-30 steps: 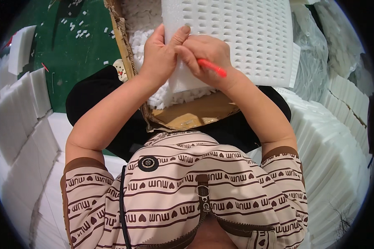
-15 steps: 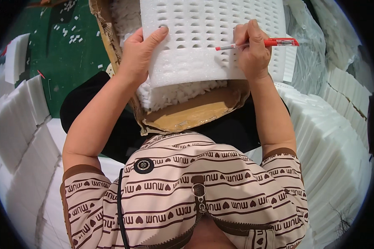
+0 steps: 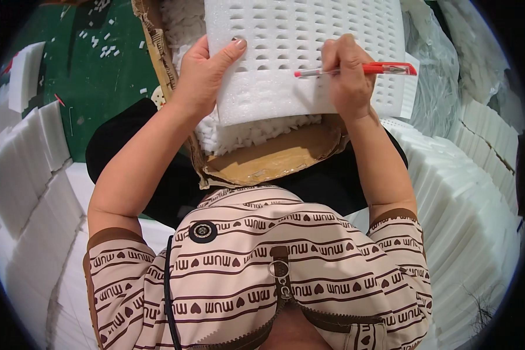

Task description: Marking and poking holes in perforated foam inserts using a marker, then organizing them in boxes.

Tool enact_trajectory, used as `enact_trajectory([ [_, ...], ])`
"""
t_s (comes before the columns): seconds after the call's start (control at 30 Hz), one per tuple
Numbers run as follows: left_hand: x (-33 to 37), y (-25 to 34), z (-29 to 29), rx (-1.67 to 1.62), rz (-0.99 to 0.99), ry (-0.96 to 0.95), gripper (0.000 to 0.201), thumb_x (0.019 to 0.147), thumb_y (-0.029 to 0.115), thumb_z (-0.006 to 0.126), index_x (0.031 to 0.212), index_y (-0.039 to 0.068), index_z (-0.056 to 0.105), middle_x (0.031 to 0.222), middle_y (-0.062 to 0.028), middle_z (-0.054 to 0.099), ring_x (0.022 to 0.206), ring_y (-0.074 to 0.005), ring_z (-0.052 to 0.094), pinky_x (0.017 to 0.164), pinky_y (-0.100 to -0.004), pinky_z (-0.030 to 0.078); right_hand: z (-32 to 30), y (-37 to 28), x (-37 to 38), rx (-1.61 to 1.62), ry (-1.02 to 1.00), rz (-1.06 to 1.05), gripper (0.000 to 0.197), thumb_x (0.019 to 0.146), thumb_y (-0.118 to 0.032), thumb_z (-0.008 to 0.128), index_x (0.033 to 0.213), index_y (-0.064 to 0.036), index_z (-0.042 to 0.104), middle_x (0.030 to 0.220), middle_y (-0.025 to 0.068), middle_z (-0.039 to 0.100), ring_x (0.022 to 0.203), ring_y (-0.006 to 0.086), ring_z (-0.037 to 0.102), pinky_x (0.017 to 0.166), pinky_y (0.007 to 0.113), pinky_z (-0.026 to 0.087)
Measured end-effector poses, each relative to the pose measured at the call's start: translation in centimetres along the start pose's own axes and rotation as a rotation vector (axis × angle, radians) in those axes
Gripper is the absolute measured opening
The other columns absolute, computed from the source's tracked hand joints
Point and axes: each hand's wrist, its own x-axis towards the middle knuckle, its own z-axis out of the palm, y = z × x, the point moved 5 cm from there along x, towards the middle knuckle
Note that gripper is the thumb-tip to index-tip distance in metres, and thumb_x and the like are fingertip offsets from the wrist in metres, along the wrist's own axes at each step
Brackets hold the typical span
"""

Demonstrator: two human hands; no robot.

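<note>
A white foam sheet (image 3: pixel 256 96) with rows of half-round holes lies tilted over an open cardboard box (image 3: pixel 280 154). My left hand (image 3: pixel 207 73) grips the sheet's left edge, its thumb on top beside the holes and its other fingers hidden underneath. In my closed right hand (image 3: pixel 350 73) is a red gel pen (image 3: pixel 385 68), held crosswise with its tip pointing left over the sheet's lower part. Whether the tip touches the foam, I cannot tell. Small white foam bits (image 3: pixel 239 134) fill the box below the sheet.
Stacks of white foam sheets stand at my left (image 3: pixel 26 169) and right (image 3: pixel 449 198). Clear plastic wrap (image 3: pixel 431 70) hangs at the far right. More foam bits (image 3: pixel 105 49) are scattered over the green floor (image 3: pixel 93 128) at the far left.
The foam sheet and my left hand have shifted slightly right and toward me. My right hand has moved a little nearer, and the pen tip now lies slightly farther left and lower.
</note>
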Motion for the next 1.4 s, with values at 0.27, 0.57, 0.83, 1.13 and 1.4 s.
enact_trajectory([
  [0.27, 0.1, -0.5, 0.2, -0.054, 0.017, -0.014, 0.032, 0.084, 0.017, 0.067, 0.11, 0.003, 0.055, 0.092, -0.0089, 0.065, 0.075, -0.0143, 0.063, 0.065, -0.0239, 0.053, 0.0, -0.7, 0.4, 0.305, 0.07, -0.035, 0.019, 0.079, -0.002, 0.05, 0.062, -0.0083, 0.051, 0.057, -0.0008, 0.049, 0.048, 0.0137, 0.038, 0.045, 0.025, 0.031],
  [0.57, -0.2, -0.3, 1.0, -0.101, 0.027, -0.052, 0.029, 0.085, 0.016, 0.066, 0.108, 0.003, 0.056, 0.09, -0.0074, 0.064, 0.073, -0.012, 0.061, 0.063, -0.0226, 0.051, 0.6, -1.2, 0.3, 0.57, 0.095, -0.029, 0.019, 0.077, 0.005, 0.047, 0.063, -0.0074, 0.051, 0.061, 0.0015, 0.05, 0.051, 0.0148, 0.038, 0.047, 0.026, 0.032],
  [0.83, -0.1, -0.6, 1.1, -0.107, 0.063, -0.056, 0.028, 0.085, 0.016, 0.065, 0.108, 0.003, 0.056, 0.091, -0.0075, 0.064, 0.075, -0.0118, 0.061, 0.066, -0.0228, 0.051, -0.1, -2.9, 0.9, 0.583, 0.158, 0.026, 0.023, 0.08, 0.004, 0.044, 0.061, -0.0077, 0.047, 0.064, 0.0033, 0.05, 0.052, 0.0154, 0.037, 0.049, 0.026, 0.031],
  [1.13, 0.6, -0.3, -0.7, -0.058, 0.041, -0.04, 0.029, 0.083, 0.016, 0.068, 0.105, -0.001, 0.057, 0.092, -0.0135, 0.066, 0.075, -0.0171, 0.065, 0.064, -0.0257, 0.055, -3.3, 2.5, -0.1, 0.855, 0.31, 0.389, 0.032, 0.092, -0.01, 0.039, 0.062, -0.0058, 0.047, 0.059, 0.0029, 0.047, 0.053, 0.011, 0.032, 0.051, 0.023, 0.026],
  [1.4, 0.6, -0.1, -1.0, -0.101, -0.069, 0.044, 0.035, 0.082, 0.019, 0.068, 0.108, -0.001, 0.056, 0.094, -0.0145, 0.065, 0.077, -0.0192, 0.066, 0.065, -0.0269, 0.056, -3.3, 2.8, -1.7, 0.712, 0.194, 0.348, 0.037, 0.094, -0.013, 0.034, 0.06, -0.0066, 0.046, 0.058, 0.0012, 0.046, 0.053, 0.0107, 0.031, 0.051, 0.022, 0.024],
])
